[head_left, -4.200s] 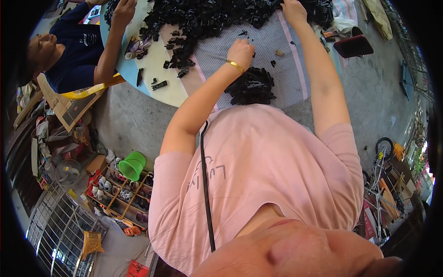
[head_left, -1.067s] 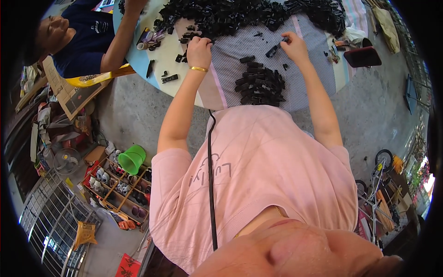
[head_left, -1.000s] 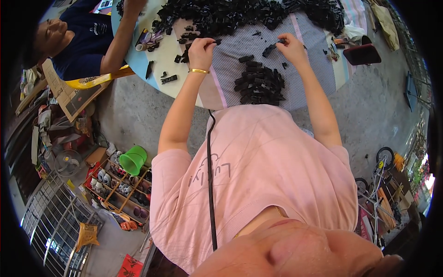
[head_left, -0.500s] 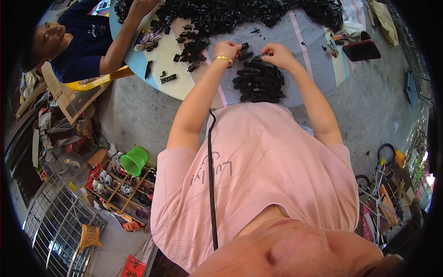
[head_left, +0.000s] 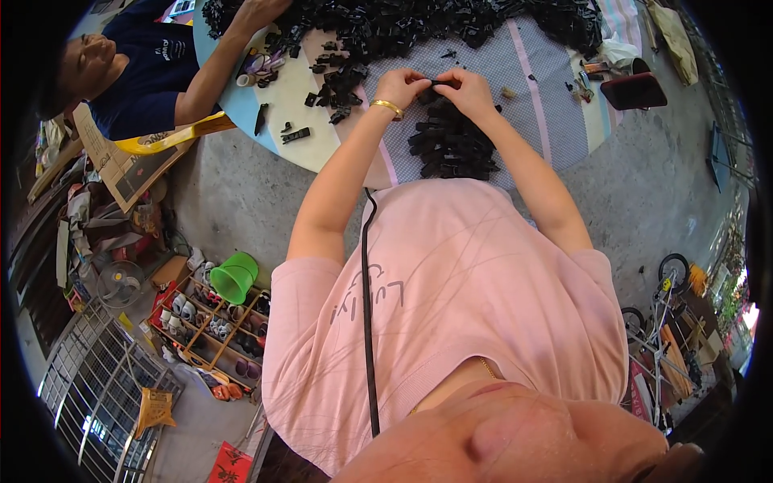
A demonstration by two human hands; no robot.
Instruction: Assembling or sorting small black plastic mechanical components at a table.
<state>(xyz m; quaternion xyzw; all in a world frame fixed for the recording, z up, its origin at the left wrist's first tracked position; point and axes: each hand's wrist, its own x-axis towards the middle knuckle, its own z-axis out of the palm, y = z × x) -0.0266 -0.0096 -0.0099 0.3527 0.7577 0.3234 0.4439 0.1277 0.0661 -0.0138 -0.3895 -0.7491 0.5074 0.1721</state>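
Here, both hands together above the near edge of the round table [head_left: 298,141], just past the small heap of black plastic parts [head_left: 451,149]. Left hand [head_left: 400,84] and right hand [head_left: 465,87] almost touching, fingertips of each pinched on one small black piece [head_left: 439,82] held between them. Long axis of the piece roughly left to right, one end in each grip; exact shape too small to tell. Grip narrow on both sides, fingers curled in, thumbs toward the body. Neither hand clearly nearer: piece midway, slightly toward the right hand.

Forearms converging from the lower edge of the view, elbows out, wrists bent down over the checked cloth [head_left: 539,97]. Gold bangle [head_left: 387,105] on the left wrist.

Small heap directly below the held piece, on the cloth, close to the near edge. Large heap of black parts [head_left: 419,20] along the far side of the table, well apart from the hands.

Far left edge: another person's arm [head_left: 217,64] reaching onto the table, hand at the large heap. A few loose black pieces [head_left: 295,134] on the bare pale surface near the left edge. Dark red case [head_left: 634,90] near the right edge.
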